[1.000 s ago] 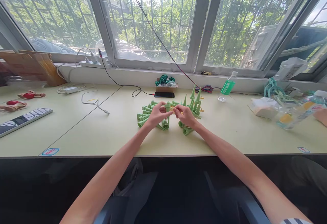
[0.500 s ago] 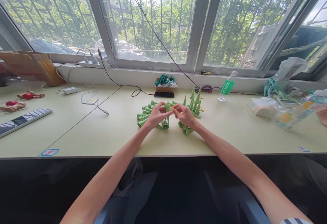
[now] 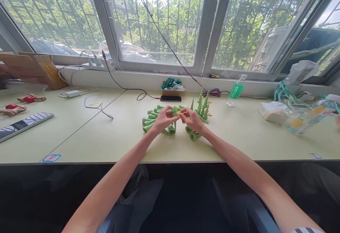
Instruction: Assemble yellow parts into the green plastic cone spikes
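Observation:
My left hand (image 3: 162, 120) is closed around a green plastic cone (image 3: 174, 112), held with its point downward over the table. Close beside it, my right hand (image 3: 193, 120) pinches a small yellow piece (image 3: 178, 114) against the side of this cone; its exact shape is mostly covered by my fingers. More green cones (image 3: 149, 122) lie in a pile by my left hand. To the right, several green cones (image 3: 205, 107) stand point up, with yellow pegs (image 3: 209, 114) sticking out sideways. Two more lying cones (image 3: 194, 136) are below my right hand.
A phone (image 3: 170, 98) and a small box of green material (image 3: 172, 87) are behind the pile. Farther right stand a green-labelled bottle (image 3: 236, 90), a tissue pack (image 3: 273, 112) and a large clear bottle (image 3: 310, 116). Cables (image 3: 99, 107) and wooden toys with red balls (image 3: 30, 99) lie left.
Both my hands stay almost still, with the cone and yellow piece in the same place. At the far right edge, another person's hand shows less than before.

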`<state>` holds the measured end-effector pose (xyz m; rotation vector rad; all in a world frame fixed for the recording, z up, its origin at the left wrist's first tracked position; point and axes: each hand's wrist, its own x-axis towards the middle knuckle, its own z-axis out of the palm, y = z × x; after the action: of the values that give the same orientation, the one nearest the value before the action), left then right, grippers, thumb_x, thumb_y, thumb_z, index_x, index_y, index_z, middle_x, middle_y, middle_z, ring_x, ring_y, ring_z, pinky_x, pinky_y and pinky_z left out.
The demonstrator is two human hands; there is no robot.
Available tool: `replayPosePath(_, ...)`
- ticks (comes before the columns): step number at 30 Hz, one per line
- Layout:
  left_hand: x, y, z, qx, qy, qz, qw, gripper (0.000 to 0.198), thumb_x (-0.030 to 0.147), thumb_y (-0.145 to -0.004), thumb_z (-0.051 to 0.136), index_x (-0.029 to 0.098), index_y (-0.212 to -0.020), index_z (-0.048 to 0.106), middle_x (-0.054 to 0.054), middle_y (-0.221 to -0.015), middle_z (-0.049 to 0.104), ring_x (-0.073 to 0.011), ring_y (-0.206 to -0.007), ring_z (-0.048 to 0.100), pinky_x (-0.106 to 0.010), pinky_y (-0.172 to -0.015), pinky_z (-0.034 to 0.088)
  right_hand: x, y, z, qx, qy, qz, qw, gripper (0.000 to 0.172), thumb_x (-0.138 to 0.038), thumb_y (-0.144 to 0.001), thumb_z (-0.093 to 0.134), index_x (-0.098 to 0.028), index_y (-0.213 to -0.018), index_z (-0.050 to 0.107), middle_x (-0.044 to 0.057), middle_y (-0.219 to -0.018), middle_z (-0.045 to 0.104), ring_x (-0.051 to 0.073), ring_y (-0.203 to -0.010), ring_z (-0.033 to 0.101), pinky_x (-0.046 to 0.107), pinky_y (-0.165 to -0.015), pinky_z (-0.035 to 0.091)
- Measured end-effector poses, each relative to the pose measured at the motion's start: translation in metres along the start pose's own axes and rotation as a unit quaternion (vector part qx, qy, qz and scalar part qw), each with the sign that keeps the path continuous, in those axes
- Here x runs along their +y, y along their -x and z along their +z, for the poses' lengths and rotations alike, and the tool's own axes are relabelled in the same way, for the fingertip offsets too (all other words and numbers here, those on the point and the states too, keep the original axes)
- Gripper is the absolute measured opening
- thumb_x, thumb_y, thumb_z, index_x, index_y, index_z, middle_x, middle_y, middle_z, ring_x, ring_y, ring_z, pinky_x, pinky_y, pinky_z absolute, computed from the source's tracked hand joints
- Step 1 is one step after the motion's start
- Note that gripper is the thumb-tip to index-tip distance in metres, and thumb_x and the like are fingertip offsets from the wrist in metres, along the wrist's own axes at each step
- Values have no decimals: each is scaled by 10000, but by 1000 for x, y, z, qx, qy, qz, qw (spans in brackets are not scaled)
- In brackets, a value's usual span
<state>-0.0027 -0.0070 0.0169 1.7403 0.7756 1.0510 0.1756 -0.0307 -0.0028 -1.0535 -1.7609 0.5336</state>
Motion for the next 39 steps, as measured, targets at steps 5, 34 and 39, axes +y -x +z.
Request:
replayPosePath(5, 2, 0, 1, 2, 0, -5, 1000, 510, 400, -639, 810, 188, -991, 508, -2, -707, 641, -142, -597, 603, -255, -544, 489, -1, 0, -1, -2, 19, -13, 1000, 312, -493, -924, 478, -208, -810, 535, -28, -556, 552, 130, -512, 517, 268, -561, 417)
replayPosePath(34, 3, 1, -1, 5, -19, -4, 1000, 499, 448, -667, 788, 193, -982, 498, 24, -670, 599, -125, -553, 569, -247, -534, 462, 1, -1, 2, 13, -29, -10, 999, 220, -418, -887, 563, -202, -874, 523, -17, -623, 585, 131, -557, 535, 256, -559, 413)
replayPosePath(39, 2, 2, -1, 3, -38, -2, 999, 465, 424, -701, 764, 195, -1004, 494, 53, -628, 546, -113, -551, 552, -231, -538, 447, -2, -1, 0, 6, -20, -2, 1000, 240, -418, -896, 527, -201, -795, 513, -27, -585, 541, 125, -528, 495, 262, -549, 401)
